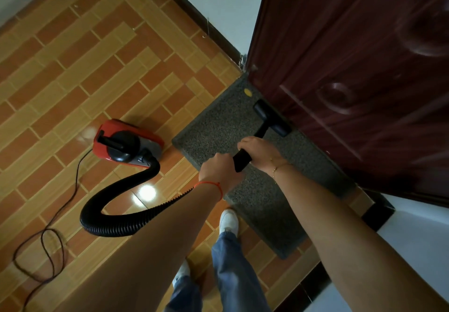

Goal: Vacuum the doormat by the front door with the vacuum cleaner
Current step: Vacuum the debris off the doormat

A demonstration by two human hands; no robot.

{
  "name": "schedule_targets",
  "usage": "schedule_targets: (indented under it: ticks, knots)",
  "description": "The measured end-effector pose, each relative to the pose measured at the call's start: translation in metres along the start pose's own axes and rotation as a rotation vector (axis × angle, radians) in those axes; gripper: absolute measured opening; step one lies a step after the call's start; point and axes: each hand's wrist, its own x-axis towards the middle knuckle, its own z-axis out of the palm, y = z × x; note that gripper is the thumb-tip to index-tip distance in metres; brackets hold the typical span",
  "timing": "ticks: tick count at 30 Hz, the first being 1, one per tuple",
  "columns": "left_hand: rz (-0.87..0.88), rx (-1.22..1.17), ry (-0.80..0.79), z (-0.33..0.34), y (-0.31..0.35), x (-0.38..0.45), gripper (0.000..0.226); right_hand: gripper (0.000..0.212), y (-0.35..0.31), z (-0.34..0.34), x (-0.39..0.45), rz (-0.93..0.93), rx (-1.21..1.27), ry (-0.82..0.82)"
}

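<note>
I see the speckled grey doormat (243,141) lying under both hands against the dark red door (352,68), the flat black nozzle (272,118) resting on it just beyond my fingers. My right hand (261,152) and left hand (218,169) are both wrapped round the black wand (241,159). The ribbed hose (116,204) curls left of them to the glossy red vacuum cleaner (127,141) on brick-patterned tile (73,68).

My arms are bare, with a red string bracelet (211,185) at my left wrist, a thin gold chain bracelet (279,167) at my right, blue jeans (233,270) and white shoes (228,220).
</note>
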Motion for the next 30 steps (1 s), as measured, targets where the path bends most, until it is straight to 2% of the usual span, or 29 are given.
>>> schedule_targets:
  ticks: [5, 11, 14, 21, 25, 30]
  knots:
    - [0.007, -0.001, -0.002, -0.009, -0.002, 0.003, 0.012, 0.020, -0.001, -0.008, 0.007, -0.003, 0.011, -0.007]
    - [-0.005, 0.011, -0.018, -0.018, -0.034, -0.009, 0.015, 0.021, -0.036, -0.004, 0.014, -0.026, 0.026, -0.027]
    - [0.003, 0.046, -0.014, -0.024, -0.058, -0.022, 0.023, 0.021, -0.065, 0.000, 0.017, -0.038, 0.029, -0.029]
    - [-0.009, 0.095, -0.054, -0.021, -0.132, -0.059, 0.016, 0.016, -0.145, 0.026, 0.018, -0.038, 0.012, -0.065]
    - [0.028, 0.158, -0.099, -0.019, -0.184, -0.085, 0.019, 0.013, -0.200, 0.046, 0.017, -0.013, 0.009, -0.126]
    - [0.073, 0.238, -0.118, -0.016, -0.238, -0.112, 0.023, 0.011, -0.261, 0.065, 0.009, 0.035, 0.067, -0.122]
